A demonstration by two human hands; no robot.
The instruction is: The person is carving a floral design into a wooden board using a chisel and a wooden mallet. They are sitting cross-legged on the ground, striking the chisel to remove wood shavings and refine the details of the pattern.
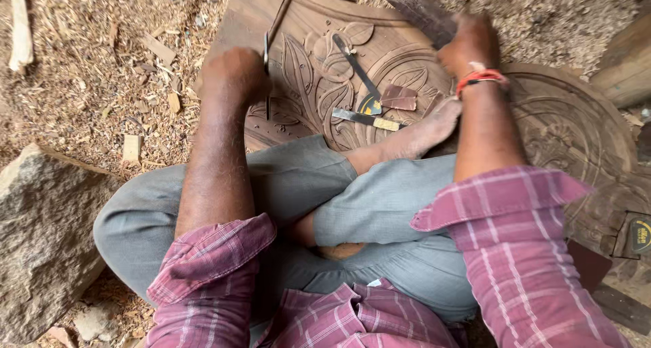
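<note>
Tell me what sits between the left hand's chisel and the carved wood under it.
Nothing visible does: the chisel in the left hand meets the carved panel directly. The loose tools lie apart, nearer the foot.

The one camera sits on my head and looks straight down, close over my crossed legs. It faces the brown carved wooden panel [407, 56] and the wood-chip floor [81, 56].

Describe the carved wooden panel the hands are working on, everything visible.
The carved wooden panel is brown wood lying flat on a chip-strewn floor. Relief leaves and petals sit left of centre, with ringed round mouldings to the right. The left hand holds a thin chisel upright on it; the right hand grips a dark wooden block above it. Loose chisels and the person's bare foot rest on it.
</note>
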